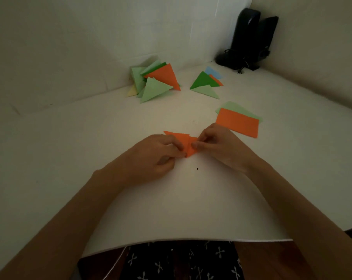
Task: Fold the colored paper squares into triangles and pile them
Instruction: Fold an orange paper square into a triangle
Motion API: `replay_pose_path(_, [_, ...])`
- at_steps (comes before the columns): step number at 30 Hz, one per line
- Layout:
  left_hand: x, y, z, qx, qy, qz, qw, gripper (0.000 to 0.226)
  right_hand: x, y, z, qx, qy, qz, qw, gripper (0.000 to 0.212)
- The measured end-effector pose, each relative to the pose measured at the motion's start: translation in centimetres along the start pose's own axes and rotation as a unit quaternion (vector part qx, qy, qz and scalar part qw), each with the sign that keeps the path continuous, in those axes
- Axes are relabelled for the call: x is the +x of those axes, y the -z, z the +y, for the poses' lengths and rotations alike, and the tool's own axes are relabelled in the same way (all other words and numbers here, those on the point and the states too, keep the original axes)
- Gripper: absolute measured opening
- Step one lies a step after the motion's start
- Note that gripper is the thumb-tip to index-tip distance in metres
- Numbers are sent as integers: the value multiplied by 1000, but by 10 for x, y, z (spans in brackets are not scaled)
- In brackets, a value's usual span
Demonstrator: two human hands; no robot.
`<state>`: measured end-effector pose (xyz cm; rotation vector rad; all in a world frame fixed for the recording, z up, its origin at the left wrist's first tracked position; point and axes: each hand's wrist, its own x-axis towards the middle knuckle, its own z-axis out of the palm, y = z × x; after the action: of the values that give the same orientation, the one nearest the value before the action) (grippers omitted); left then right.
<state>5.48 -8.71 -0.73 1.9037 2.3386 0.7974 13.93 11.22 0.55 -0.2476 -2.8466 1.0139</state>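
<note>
Now in the hands: an orange paper (188,145), partly folded, lies on the white table (171,209) in the middle of the view, between the 2 hands. 1 pointed corner sticks out to the far left past the knuckles, and a crease runs down its middle.
Left hand: the left hand (159,156) rests on the table at the paper's left side, with fingers curled and thumb and forefinger pinching the paper's near corner.
Right hand: the right hand (217,142) sits at the paper's right side, with fingers bent and thumb and fingertips closed on the right flap. The hand hides the rest of that flap.
Unfolded sheets: an orange square (238,123) lies flat just beyond the right hand, on top of a light green sheet (237,109) whose far edge shows behind it.
Large pile: a large pile (155,81) of folded triangles sits at the far side of the table against the wall (70,47). They are light green, dark green, orange and 1 pale yellow, and several are propped up and tilted.
Small pile: a small pile (206,83) lies to the right of the large one, apart from it, with dark green and light green triangles in front and orange and pale blue behind.
Far corner: 2 black speakers (249,37) stand upright side by side, with a cable at their base.
Table surface: a small dark speck (197,168) lies just on the near side of the hands.
Near edge: a dark patterned cloth (181,261) with white marks shows below the table's edge.
</note>
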Motion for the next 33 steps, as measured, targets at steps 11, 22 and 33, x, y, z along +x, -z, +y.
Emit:
replay_pose_path(11, [-4,0,4,43,24,-28,998,54,-2,-16,4,-75,39,56,995,14])
replay_pose_path(22, [-3,-1,19,58,55,-11,997,44,-16,2,19,-185,109,114,970,29])
replay_pose_path(33, [17,-6,20,144,78,26,986,25,-15,-9,14,-127,24,49,990,29])
